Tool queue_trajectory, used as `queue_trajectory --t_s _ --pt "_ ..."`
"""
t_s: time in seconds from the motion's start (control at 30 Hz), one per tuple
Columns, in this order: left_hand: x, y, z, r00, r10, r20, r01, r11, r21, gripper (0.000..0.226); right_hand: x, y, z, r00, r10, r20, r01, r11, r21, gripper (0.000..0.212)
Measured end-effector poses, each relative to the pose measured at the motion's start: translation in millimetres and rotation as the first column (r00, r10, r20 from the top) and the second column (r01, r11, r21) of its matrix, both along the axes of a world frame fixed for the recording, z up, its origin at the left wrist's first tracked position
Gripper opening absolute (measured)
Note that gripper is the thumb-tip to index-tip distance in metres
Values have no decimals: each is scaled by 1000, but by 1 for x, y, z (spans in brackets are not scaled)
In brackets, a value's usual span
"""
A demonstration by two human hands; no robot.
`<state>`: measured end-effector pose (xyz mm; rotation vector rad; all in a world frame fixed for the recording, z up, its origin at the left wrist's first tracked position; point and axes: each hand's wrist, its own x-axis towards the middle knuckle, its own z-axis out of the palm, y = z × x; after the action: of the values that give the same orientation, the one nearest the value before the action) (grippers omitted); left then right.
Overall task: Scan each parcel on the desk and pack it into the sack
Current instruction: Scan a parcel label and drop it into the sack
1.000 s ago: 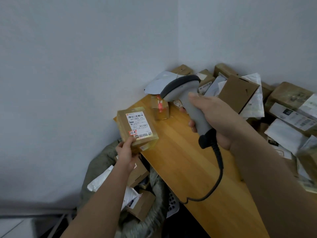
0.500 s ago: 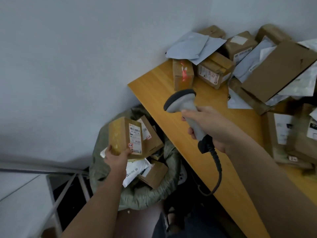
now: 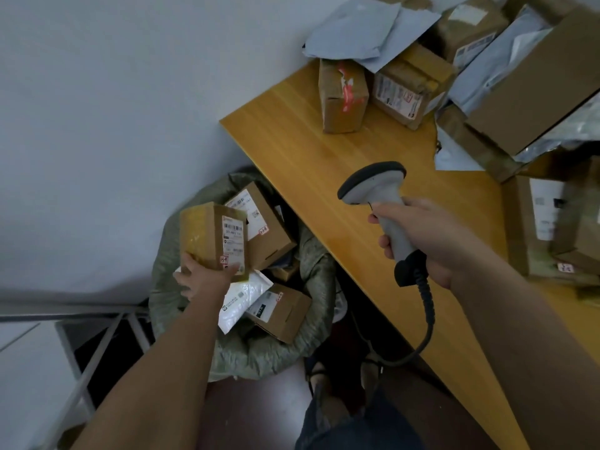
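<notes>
My left hand (image 3: 202,277) grips a small taped cardboard parcel (image 3: 207,238) with a white label, holding it over the open mouth of the grey-green sack (image 3: 285,345) on the floor beside the desk. Inside the sack lie two brown boxes (image 3: 263,228) and a white mailer (image 3: 242,295). My right hand (image 3: 431,235) holds a grey corded barcode scanner (image 3: 380,196) above the wooden desk (image 3: 324,177), its head pointing left.
Several cardboard boxes (image 3: 342,95) and grey mailer bags (image 3: 354,30) are piled at the back and right of the desk. A white wall stands to the left. A metal frame (image 3: 97,336) stands on the floor left of the sack. My legs show below.
My left hand carried the labelled parcel from desk height down and left, over the sack. My right hand with the scanner dropped lower over the desk, and my view tilted downward.
</notes>
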<state>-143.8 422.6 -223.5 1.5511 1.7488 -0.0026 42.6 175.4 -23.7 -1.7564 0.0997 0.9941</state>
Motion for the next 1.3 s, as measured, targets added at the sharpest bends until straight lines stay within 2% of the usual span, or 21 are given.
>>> queue_trajectory --t_s 0.1,0.37,0.5,0.6,0.7,0.77,0.87,0.97,1.1,1.13,1.2,1.3 --pt "6 -8 9 998 -49 -45 51 997 55 115 2 -2 6 1000 -20 1 20 1000 4 30" --pt "25 -17 31 982 -115 -151 131 986 101 110 8 -16 23 996 -85 16 84 995 49 16" --pt "46 -29 45 934 -232 -273 289 938 191 106 8 -35 30 984 -176 -3 176 982 71 11" --pt "76 -46 56 837 -450 -312 534 796 285 92 8 -61 40 962 -272 -7 271 957 101 11" --pt "117 -74 72 740 -616 -269 670 642 371 77 11 -98 50 926 -376 15 372 921 118 12" --pt "148 -101 84 643 -705 -299 756 520 399 78 14 -126 55 887 -460 45 452 883 131 7" --pt "189 -151 102 500 -796 -340 830 330 449 76 22 -172 56 805 -587 90 575 808 129 9" --pt "223 -206 114 362 -873 -328 871 191 452 74 31 -218 55 731 -676 95 658 735 162 11" --pt "255 -285 112 125 -949 -289 905 -11 425 65 40 -280 48 664 -739 110 714 671 198 18" --pt "262 -306 109 78 -969 -233 910 -27 413 61 42 -295 45 654 -748 114 722 662 201 21" --pt "275 -352 105 88 -996 -34 927 69 368 52 46 -323 37 635 -765 106 740 642 201 21" --pt "293 -413 105 268 -929 256 916 328 229 46 52 -359 24 615 -785 75 765 616 188 18"
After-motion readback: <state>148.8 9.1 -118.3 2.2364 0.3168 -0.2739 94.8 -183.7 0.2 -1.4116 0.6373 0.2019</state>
